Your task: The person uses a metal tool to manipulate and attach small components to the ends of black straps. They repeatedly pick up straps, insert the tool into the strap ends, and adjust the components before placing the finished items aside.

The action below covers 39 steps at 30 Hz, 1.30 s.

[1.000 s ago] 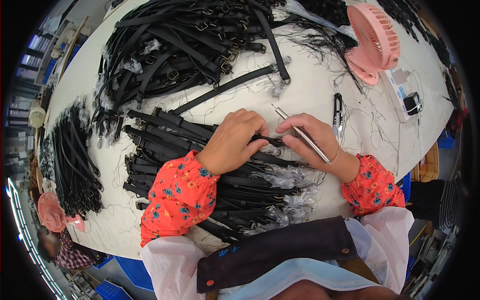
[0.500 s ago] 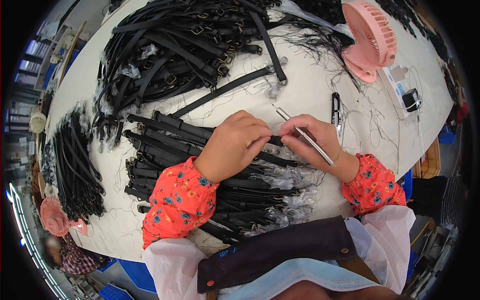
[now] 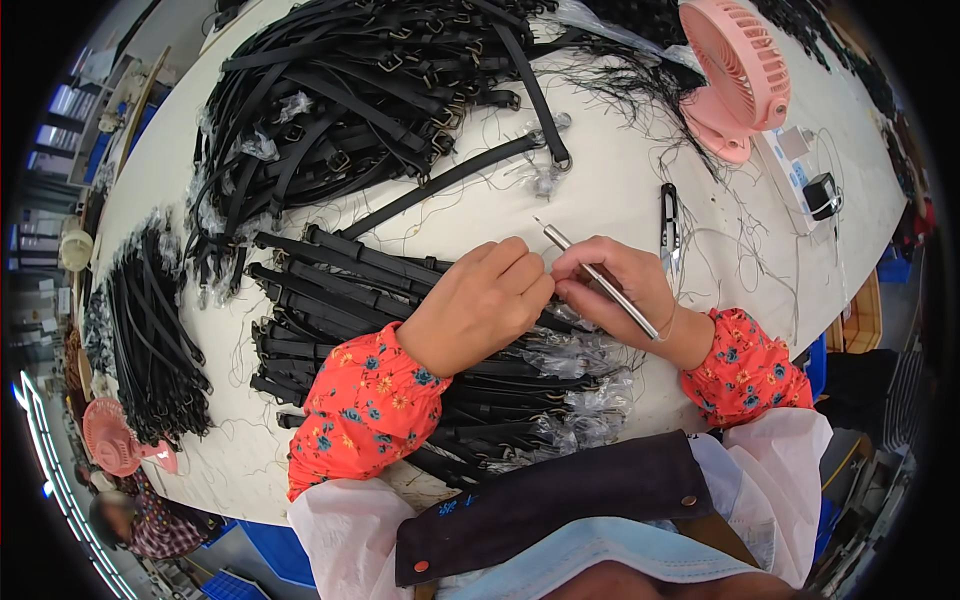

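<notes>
My right hand (image 3: pixel 625 288) is closed, with a slim silver pen-shaped tool (image 3: pixel 612 290) lying across it. The tool's thin point sticks out up and to the left. My left hand (image 3: pixel 490 295) is closed, knuckles up, and its fingertips meet those of the right hand. Whatever is pinched between them is hidden or too small to name. Beneath the hands and wrists lies a row of black buckled straps (image 3: pixel 345 262), their right ends wrapped in clear plastic film (image 3: pixel 590 385).
A large heap of black straps (image 3: pixel 330 90) fills the table's far left, with another bundle (image 3: pixel 155 335) at the left. A thread snipper (image 3: pixel 669 225) lies right of my hands. Beyond it stand a pink fan (image 3: pixel 735 75) and a black adapter (image 3: pixel 822 196). A second pink fan (image 3: pixel 112 437) is at the left edge.
My left hand has turned over so its back faces up, and has shifted slightly right and down. The tool's point has moved a little left and down with my right hand.
</notes>
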Each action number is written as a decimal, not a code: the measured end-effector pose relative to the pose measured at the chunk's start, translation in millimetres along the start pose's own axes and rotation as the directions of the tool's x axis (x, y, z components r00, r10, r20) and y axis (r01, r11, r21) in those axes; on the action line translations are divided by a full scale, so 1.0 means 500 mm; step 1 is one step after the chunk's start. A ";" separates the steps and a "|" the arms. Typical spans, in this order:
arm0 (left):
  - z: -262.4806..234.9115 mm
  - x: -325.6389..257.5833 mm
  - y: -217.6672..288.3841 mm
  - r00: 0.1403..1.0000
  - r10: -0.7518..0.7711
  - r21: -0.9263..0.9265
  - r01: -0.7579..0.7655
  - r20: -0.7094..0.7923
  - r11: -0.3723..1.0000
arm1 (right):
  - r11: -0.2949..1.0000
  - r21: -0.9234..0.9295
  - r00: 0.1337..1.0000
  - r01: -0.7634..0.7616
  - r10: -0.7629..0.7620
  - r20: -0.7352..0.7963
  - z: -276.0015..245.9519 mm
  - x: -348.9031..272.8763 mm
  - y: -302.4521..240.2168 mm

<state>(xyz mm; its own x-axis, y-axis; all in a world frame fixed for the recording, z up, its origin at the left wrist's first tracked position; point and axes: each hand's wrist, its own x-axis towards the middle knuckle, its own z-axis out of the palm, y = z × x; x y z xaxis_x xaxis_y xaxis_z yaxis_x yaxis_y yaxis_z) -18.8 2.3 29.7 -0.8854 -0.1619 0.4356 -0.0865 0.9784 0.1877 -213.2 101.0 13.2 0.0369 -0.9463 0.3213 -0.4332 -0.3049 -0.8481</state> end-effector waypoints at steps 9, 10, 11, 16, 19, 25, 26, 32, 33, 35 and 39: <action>0.010 0.000 -0.015 0.999 -0.054 -0.226 0.051 -0.006 0.973 | 0.986 0.143 0.997 -0.079 0.077 0.025 -0.003 -0.003 -0.001; 0.017 -0.001 -0.016 0.996 -0.084 -0.273 0.074 -0.025 0.959 | 0.983 0.165 0.996 -0.085 0.081 0.030 -0.004 -0.003 -0.001; 0.023 -0.003 -0.017 0.993 -0.113 -0.320 0.094 -0.042 0.943 | 0.978 0.183 0.995 -0.097 0.092 0.038 -0.005 -0.003 0.000; 0.022 -0.009 -0.017 0.921 -0.381 -0.565 0.356 0.078 0.745 | 0.955 0.252 0.987 -0.156 0.142 0.073 -0.009 0.000 -0.001; 0.020 -0.011 -0.020 0.854 -0.480 -0.639 0.486 0.202 0.597 | 0.943 0.272 0.981 -0.193 0.178 0.082 -0.010 0.000 0.005; 0.012 -0.015 -0.038 0.797 -0.497 -0.662 0.581 0.345 0.473 | 0.943 0.263 0.979 -0.204 0.192 0.071 -0.007 -0.002 0.020; 0.011 -0.016 -0.039 0.811 -0.487 -0.670 0.560 0.324 0.488 | 0.940 0.268 0.978 -0.209 0.196 0.076 -0.008 -0.001 0.018; 0.006 -0.016 -0.037 0.828 -0.457 -0.654 0.546 0.325 0.524 | 0.946 0.258 0.980 -0.195 0.179 0.084 -0.006 -0.001 0.023; 0.008 -0.015 -0.036 0.835 -0.457 -0.649 0.535 0.307 0.541 | 0.953 0.244 0.983 -0.180 0.164 0.084 -0.005 -0.003 0.028; 0.014 -0.013 -0.031 0.848 -0.457 -0.639 0.512 0.269 0.574 | 0.961 0.211 0.983 -0.176 0.162 0.080 -0.006 -0.005 0.029; 0.024 -0.013 -0.024 0.842 -0.477 -0.607 0.521 0.252 0.599 | 0.929 0.301 0.974 -0.215 0.225 0.002 -0.008 0.002 0.016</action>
<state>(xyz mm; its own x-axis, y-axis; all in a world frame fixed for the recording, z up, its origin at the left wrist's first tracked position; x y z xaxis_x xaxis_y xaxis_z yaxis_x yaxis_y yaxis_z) -17.7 -7.1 13.9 -0.8197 -0.5702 0.0552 -0.2360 0.4239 0.8744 -220.4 98.1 8.4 -0.0594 -0.9908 0.1217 -0.1391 -0.1125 -0.9839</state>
